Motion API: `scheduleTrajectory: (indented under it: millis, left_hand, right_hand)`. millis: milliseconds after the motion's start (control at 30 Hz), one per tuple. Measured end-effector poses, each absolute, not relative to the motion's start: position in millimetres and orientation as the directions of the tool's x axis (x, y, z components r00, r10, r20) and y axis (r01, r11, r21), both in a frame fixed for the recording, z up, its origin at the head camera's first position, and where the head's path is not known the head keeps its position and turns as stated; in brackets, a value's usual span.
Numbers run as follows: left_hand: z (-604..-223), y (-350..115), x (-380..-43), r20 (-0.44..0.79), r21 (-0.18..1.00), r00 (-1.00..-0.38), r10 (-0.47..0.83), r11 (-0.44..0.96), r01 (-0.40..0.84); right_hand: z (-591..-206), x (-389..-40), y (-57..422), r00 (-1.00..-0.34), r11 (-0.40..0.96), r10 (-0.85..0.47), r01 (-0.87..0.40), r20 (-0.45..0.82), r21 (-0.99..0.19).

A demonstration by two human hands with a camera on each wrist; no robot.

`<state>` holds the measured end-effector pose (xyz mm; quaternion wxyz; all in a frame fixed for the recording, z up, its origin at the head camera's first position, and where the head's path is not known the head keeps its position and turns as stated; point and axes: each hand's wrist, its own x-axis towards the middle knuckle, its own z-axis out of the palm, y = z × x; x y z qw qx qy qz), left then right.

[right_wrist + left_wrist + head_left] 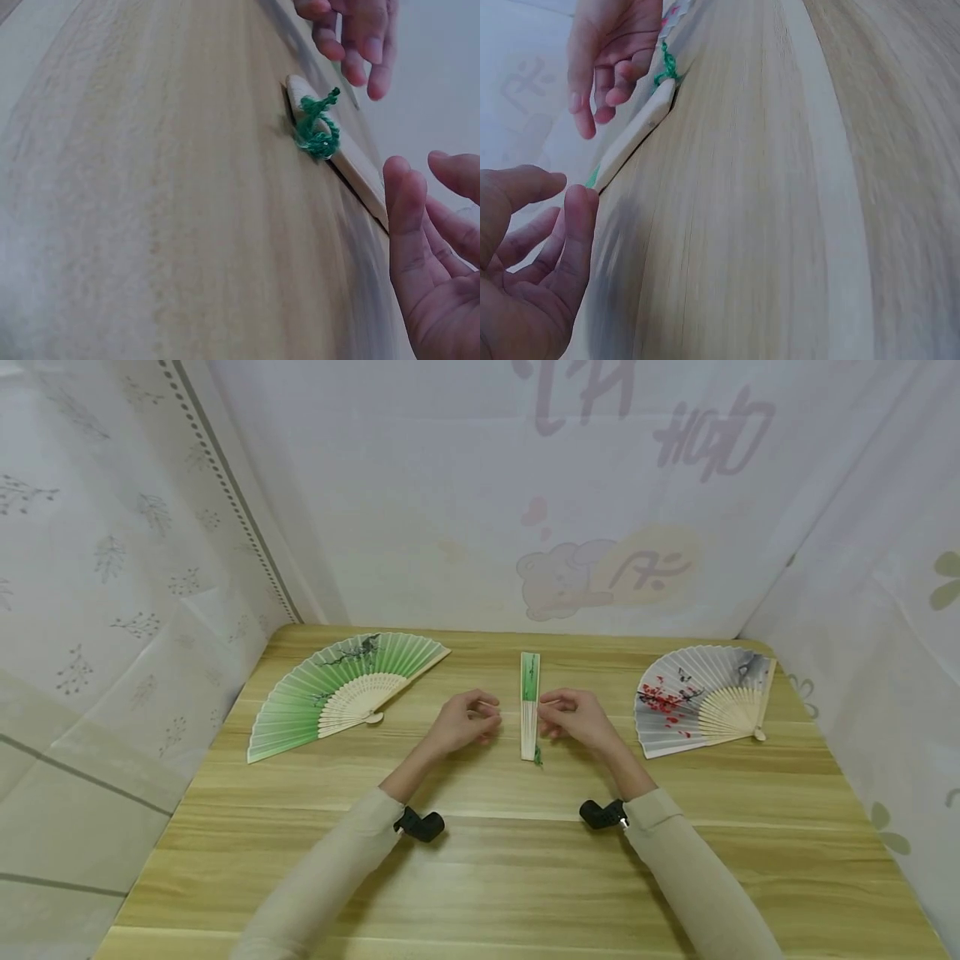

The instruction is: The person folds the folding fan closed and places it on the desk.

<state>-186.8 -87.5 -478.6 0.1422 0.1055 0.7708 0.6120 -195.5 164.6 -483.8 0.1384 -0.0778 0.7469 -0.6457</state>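
Note:
A folded green fan (529, 710) lies lengthwise on the table between the two hands, its pale ribs toward the person. Green cord (319, 135) is tied at its near end. To its left, the left hand (467, 721) hovers with relaxed, bent fingers and nothing in them; a gap separates it from the fan. On the other side the right hand (576, 718) has its fingertips right at the fan's edge, fingers loosely bent and not wrapped round it. In the left wrist view, thumb and fingers of the left hand (536, 255) stand apart.
A spread green fan (345, 689) with a dark branch print lies at the table's back left. At the back right is a spread grey fan (705, 697) with red blossoms. White printed curtains (450, 510) enclose the wooden table (495, 877) at the back and sides.

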Motion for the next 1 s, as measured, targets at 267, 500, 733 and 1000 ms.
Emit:
scheduleTrajectory:
  millis: [267, 500, 733, 1000]
  left_hand:
    - [-475.8, -105.7, -180.7, -0.09, 0.977, -0.937, 0.338, 0.213, -0.017]
    - [-473.2, -122.5, -176.5, -0.082, 0.983, -0.94, 0.33, 0.185, -0.02]
    - [-470.2, -137.8, -173.3, -0.067, 0.985, -0.946, 0.318, 0.17, -0.012]
    - [-472.0, -153.9, -169.4, -0.071, 0.985, -0.957, 0.281, 0.17, -0.023]
  right_hand:
    - [-481.4, -194.1, 163.6, -0.923, 0.048, -0.358, 0.13, -0.139, -0.99]
    - [-479.5, -194.0, 158.5, -0.909, -0.057, -0.386, 0.194, -0.158, -0.979]
    - [-479.2, -194.9, 152.8, -0.9, -0.083, -0.407, 0.207, -0.156, -0.975]
    - [-477.3, -195.3, 138.6, -0.888, -0.085, -0.427, 0.227, -0.171, -0.97]
